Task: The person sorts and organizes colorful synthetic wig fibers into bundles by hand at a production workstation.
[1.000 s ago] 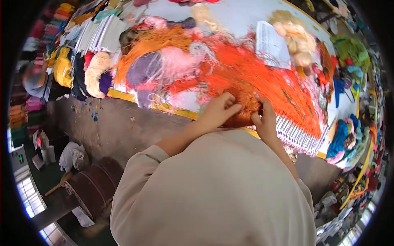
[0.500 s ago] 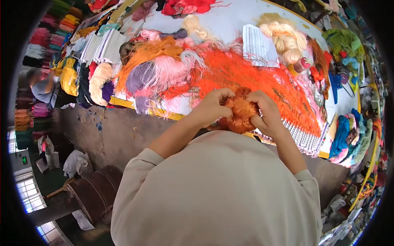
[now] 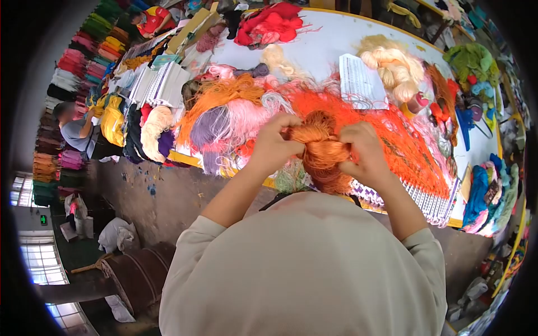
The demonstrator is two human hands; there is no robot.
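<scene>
A copper-orange yarn skein [image 3: 322, 147], folded and bunched, hangs between my two hands near the front edge of the table. My left hand [image 3: 278, 144] has its fingers closed on the skein's left side. On its right side my right hand [image 3: 364, 151] grips it with bent fingers. Behind and to the right spreads a loose mass of red-orange yarn [image 3: 400, 143]. Pink yarn [image 3: 241, 120] and light orange yarn [image 3: 221, 101] lie to the left of my hands.
The white table [image 3: 325, 33] has a yellow edge and carries a printed sheet [image 3: 361, 81], cream skeins [image 3: 400, 70] and red yarn [image 3: 274, 25]. Two people are at the left, one in grey [image 3: 75, 131], one in red [image 3: 154, 22]. A brown drum [image 3: 137, 274] stands lower left.
The skein shows larger and fuller between my hands, its strands now gathered in a thick fold. The view has shifted, and the person in red has come into sight.
</scene>
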